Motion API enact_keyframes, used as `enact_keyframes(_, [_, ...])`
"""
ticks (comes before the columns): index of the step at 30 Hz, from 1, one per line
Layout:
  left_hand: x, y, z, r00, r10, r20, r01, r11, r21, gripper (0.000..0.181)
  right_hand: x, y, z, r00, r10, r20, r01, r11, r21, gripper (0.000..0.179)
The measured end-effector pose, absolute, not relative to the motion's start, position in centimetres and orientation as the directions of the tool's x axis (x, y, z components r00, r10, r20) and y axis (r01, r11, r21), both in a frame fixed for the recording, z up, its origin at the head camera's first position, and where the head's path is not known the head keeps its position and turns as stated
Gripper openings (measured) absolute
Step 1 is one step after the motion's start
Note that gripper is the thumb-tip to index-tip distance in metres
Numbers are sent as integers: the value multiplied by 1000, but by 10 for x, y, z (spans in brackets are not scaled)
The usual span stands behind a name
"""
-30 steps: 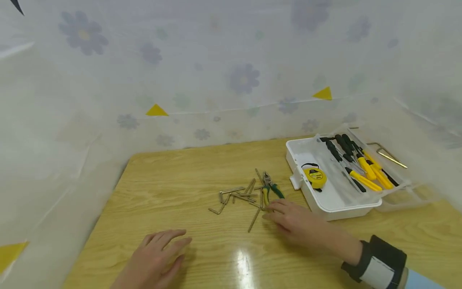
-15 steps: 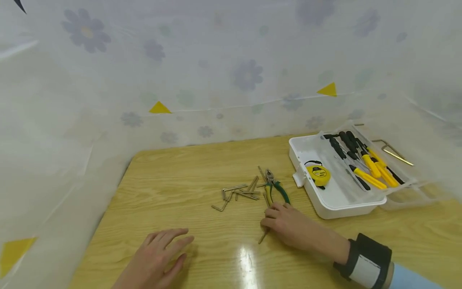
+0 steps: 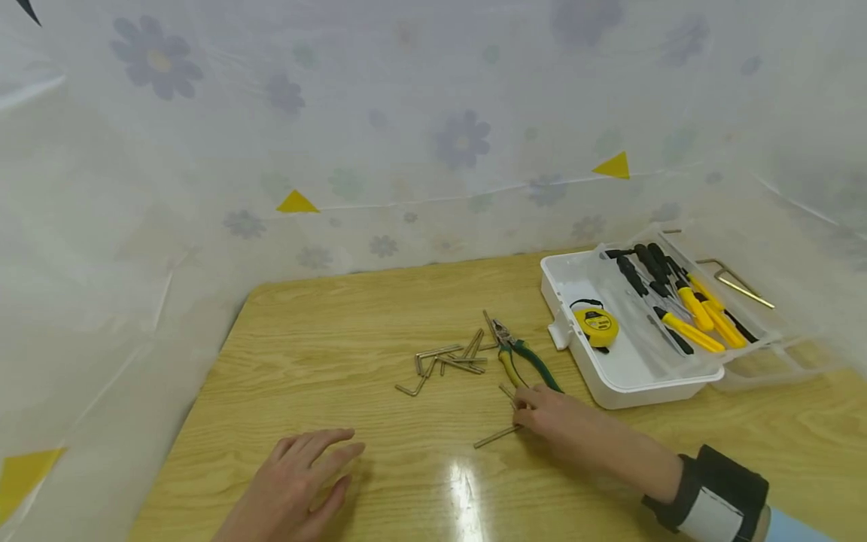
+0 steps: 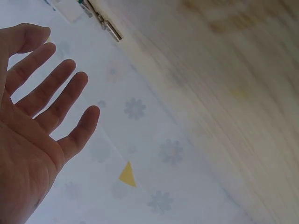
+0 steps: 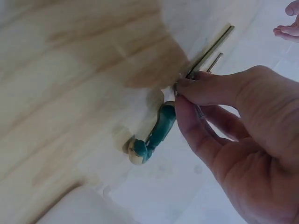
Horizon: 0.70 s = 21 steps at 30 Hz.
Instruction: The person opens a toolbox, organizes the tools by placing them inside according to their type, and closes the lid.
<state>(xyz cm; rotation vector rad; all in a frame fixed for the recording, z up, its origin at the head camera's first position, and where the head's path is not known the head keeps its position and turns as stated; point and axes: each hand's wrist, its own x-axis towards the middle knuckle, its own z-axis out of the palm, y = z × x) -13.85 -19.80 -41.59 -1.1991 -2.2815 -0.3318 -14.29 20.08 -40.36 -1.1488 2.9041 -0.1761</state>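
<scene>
My right hand [image 3: 558, 421] pinches an L-shaped hex key [image 3: 497, 436] between thumb and forefinger, low over the table. In the right wrist view the key's long arm [image 5: 215, 47] slants up from the fingertips, and a second thin rod [image 5: 216, 62] shows behind it; whether that one is held too is hidden. Pliers with green and yellow handles [image 3: 538, 366] lie just beyond the right hand, jaws pointing away. Left of them several brass-coloured hex keys [image 3: 436, 351] lie in a loose pile. My left hand [image 3: 291, 482] holds nothing, its fingers spread and relaxed near the front.
A white toolbox [image 3: 650, 395] stands at the right with a yellow tape measure [image 3: 597, 327] inside. Its clear tray holds black and yellow screwdrivers [image 3: 692, 310]. More bent keys [image 3: 734, 282] lie behind it. A flowered sheet [image 3: 379, 150] hangs behind the wooden table [image 3: 325, 324].
My right hand has closed on a hex key and drawn it right and nearer, away from the pile. The pliers' handles have swung to the right. The left hand stays put.
</scene>
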Motion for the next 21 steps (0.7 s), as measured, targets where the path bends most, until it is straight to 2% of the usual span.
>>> enact_keyframes(8, [-140, -196, -413, -467, 691, 552, 822, 570, -19, 49, -134, 209, -405, -762, -647, 24, -647, 759, -70, 19])
enact_keyframes(15, [-141, -195, -414, -455, 692, 560, 828, 561, -21, 47, -125, 227, -397, -868, -473, -151, -453, 879, -148, 20])
enact_keyframes(21, [-142, -195, -416, -439, 691, 575, 837, 547, -17, 47, -118, 245, -394, -879, -438, -191, -425, 899, -103, 25])
